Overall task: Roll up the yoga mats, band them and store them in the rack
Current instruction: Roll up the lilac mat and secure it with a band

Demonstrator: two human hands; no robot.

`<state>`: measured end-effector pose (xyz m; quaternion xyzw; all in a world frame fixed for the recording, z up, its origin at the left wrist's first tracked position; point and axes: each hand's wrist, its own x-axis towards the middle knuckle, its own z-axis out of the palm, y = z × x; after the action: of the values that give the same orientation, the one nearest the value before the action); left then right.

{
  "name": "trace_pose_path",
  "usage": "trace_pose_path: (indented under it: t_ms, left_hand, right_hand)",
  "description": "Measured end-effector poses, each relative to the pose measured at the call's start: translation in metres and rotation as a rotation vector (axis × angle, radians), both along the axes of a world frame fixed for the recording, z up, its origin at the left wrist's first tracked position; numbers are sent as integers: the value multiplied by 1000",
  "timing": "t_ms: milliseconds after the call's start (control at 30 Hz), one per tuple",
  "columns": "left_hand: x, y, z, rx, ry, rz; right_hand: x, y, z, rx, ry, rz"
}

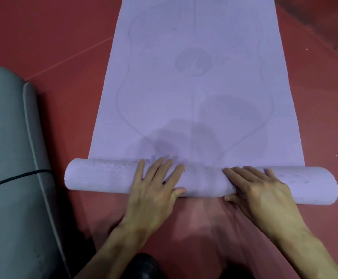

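A lilac yoga mat [196, 87] lies flat on the red floor and stretches away from me. Its near end is wound into a roll [103, 176] that runs left to right. My left hand [154, 188] lies palm down on the roll left of centre, fingers straight over its top and thumb against its near side. My right hand [258, 190] lies on the roll right of centre the same way, fingers spread across the top, thumb tucked at the near underside. Faint curved lines and a round print mark the flat part of the mat.
A grey rolled mat [9, 158] with a black band [17, 178] round it lies on the floor at my left. Red floor [49, 37] surrounds both mats. A dark shoe tip [142, 264] shows at the bottom edge between my forearms.
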<state>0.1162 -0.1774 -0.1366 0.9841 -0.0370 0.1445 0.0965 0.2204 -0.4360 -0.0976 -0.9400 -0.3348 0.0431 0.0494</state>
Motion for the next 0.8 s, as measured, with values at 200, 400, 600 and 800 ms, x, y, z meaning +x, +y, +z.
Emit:
trace_pose_path:
  t_ms: [200,400,600,800]
  left_hand:
    - [-9,-3,-11,85,94,61]
    - [10,5,-3,76,71,65]
    - [22,8,8,6,123,39]
    - [20,12,8,-56,169,-37]
  right_hand:
    - [12,5,-1,-25,94,-14]
    - [0,15,-5,58,-7,-28]
    - [7,17,5,69,52,-38]
    - [-2,12,15,-13,58,-37]
